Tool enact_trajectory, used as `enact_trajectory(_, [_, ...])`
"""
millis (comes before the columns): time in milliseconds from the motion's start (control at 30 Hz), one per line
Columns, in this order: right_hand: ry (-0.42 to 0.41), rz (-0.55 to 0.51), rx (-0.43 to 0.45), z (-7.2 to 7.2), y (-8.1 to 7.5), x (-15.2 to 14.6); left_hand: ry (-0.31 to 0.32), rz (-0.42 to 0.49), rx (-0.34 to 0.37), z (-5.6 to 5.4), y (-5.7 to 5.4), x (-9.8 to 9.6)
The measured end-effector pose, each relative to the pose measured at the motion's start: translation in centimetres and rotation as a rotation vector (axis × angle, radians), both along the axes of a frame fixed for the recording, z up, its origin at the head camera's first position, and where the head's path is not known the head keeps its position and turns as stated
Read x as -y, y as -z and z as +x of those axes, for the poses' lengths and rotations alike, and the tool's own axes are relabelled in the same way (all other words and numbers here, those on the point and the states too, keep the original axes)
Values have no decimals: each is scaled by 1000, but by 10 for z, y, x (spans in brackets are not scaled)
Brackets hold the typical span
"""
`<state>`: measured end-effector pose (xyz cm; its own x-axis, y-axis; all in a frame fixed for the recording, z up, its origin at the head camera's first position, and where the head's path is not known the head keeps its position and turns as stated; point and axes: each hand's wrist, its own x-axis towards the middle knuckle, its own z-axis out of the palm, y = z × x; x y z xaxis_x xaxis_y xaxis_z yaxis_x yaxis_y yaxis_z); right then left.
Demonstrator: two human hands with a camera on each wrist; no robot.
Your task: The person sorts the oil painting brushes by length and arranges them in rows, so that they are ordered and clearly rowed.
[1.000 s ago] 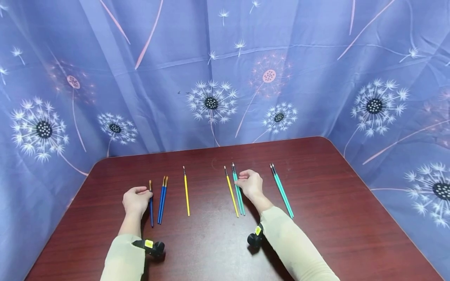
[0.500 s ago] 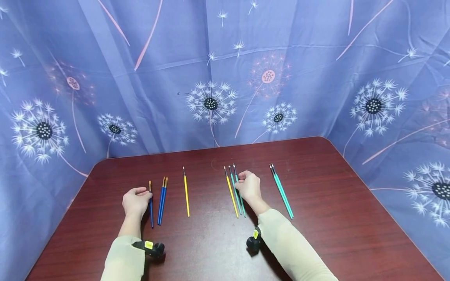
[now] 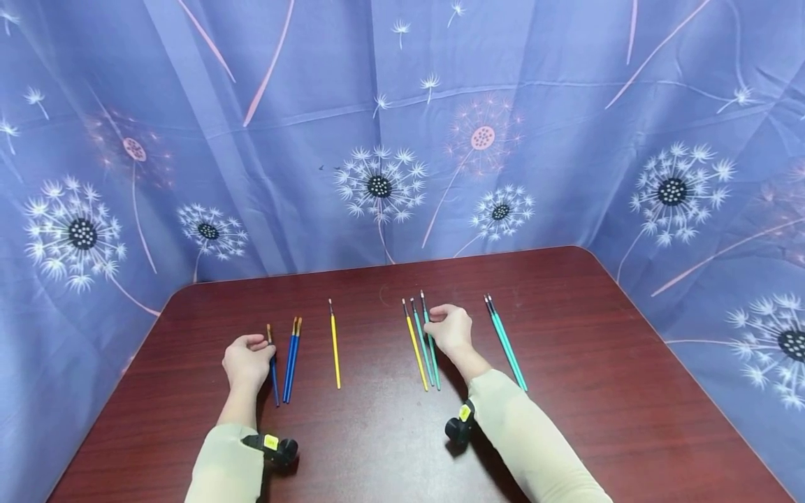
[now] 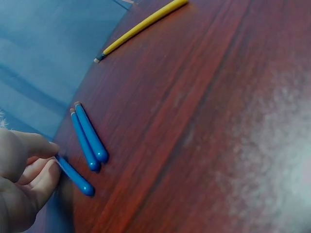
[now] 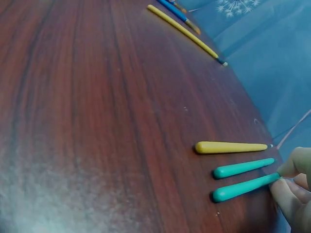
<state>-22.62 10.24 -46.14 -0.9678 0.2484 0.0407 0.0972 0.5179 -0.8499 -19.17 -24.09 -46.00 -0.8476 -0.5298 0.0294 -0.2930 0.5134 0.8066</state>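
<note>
In the head view, my left hand (image 3: pixel 247 362) pinches a blue paintbrush (image 3: pixel 274 384) between thumb and fingers near its bristle end. The left wrist view shows that brush's rounded handle end (image 4: pixel 80 182) pointing away from the fingertips. Two more blue paintbrushes (image 3: pixel 291 367) lie side by side just right of it. My right hand (image 3: pixel 451 330) pinches a green paintbrush (image 3: pixel 435 367), also toward the bristle end. Close to its left lie another green paintbrush (image 3: pixel 423 346) and a yellow paintbrush (image 3: pixel 415 346), handles toward me.
A second yellow paintbrush (image 3: pixel 335 353) lies between the blue group and the right-hand group. Two green paintbrushes (image 3: pixel 506 344) lie together beyond my right hand. The reddish-brown table (image 3: pixel 377 447) backs onto a blue dandelion-print curtain (image 3: pixel 302 175).
The green paintbrush in my right hand has come apart from the green one beside it, leaving a gap. The blue paintbrush in my left hand has tilted slightly, handle end to the right.
</note>
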Motion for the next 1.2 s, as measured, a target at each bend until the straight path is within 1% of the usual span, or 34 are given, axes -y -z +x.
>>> enact_trajectory(167, [-1, -62, 27, -2, 1, -5, 8, -27, -4, -1, -1, -1])
enact_trajectory(267, [-3, -122, 46, -2, 1, -10, 18, -56, -27, -2, -2, -5])
enact_trajectory(400, [-11, -251, 84, -1, -2, -16, 36, -90, -73, -3, -5, -13])
enact_trajectory(567, [-11, -399, 133, -2, -3, -26, 55, -100, -128, -3, -10, -28])
enact_trajectory(667, [-15, -447, 146, -3, -2, -33, 71, -89, -168, -3, -12, -41])
enact_trajectory(767, [-24, -492, 149, -2, -2, -39, 100, -60, -197, -4, -13, -55])
enact_trajectory(1000, [-32, -530, 174, 3, -7, -53, 180, -4, -242, -4, -15, -92])
enact_trajectory(1067, [-28, -544, 175, 4, -9, -57, 211, -1, -248, -4, -14, -104])
enact_trajectory(1200, [-22, -557, 185, 5, -10, -65, 273, 44, -243, -4, -12, -126])
